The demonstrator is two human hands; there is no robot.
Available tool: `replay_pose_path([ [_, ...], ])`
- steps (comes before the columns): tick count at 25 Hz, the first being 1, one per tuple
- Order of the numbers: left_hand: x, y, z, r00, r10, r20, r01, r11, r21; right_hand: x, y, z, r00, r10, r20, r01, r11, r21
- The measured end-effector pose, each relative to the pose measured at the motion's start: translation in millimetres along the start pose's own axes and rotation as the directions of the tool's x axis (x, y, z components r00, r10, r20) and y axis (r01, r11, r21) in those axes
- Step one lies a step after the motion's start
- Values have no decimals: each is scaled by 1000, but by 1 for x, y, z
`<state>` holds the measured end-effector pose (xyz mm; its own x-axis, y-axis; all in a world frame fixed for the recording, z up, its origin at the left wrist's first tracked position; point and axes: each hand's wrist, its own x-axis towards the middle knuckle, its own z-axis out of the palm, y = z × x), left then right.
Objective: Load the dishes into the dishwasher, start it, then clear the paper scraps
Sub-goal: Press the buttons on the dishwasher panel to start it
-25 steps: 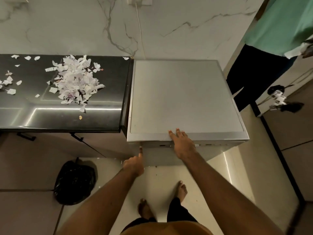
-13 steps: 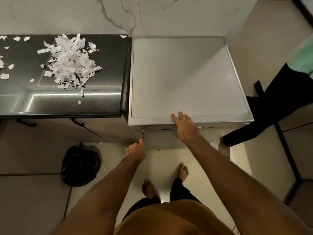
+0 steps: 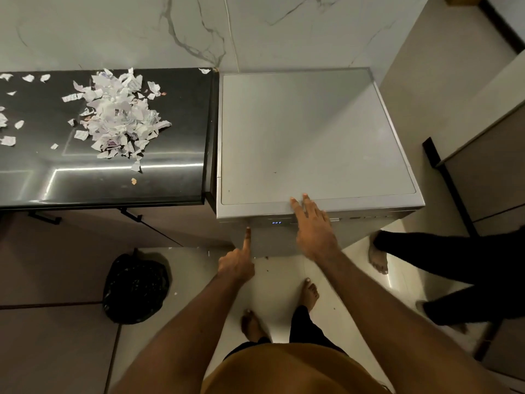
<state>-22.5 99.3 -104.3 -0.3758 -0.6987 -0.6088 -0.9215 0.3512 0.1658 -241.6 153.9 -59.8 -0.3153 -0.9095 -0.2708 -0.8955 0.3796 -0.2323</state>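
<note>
The silver dishwasher [image 3: 312, 132] stands with its door closed, right of the black counter [image 3: 99, 183]. My left hand [image 3: 237, 264] points its index finger up against the left end of the dishwasher's front control strip, the other fingers curled. My right hand [image 3: 312, 226] rests flat with spread fingers on the top front edge. A small blue display [image 3: 276, 222] glows on the strip between my hands. A pile of torn white paper scraps [image 3: 119, 115] lies on the counter, with loose bits off to the left. No dishes are in sight.
A black rubbish bag [image 3: 136, 288] sits on the floor below the counter. Another person's legs in dark trousers [image 3: 454, 257] stand close to the dishwasher's right front corner. My bare feet [image 3: 308, 294] are on the pale tiles in front.
The other person has stepped in close at the dishwasher's right side. Blue digits now show on the control strip. My hands have kept their places.
</note>
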Motion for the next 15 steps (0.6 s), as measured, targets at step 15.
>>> replay_pose_path([
  [15,17,12,-1,999,-24,-22,27,991,130,-63,65,30,990,89,110,-92,996,19],
])
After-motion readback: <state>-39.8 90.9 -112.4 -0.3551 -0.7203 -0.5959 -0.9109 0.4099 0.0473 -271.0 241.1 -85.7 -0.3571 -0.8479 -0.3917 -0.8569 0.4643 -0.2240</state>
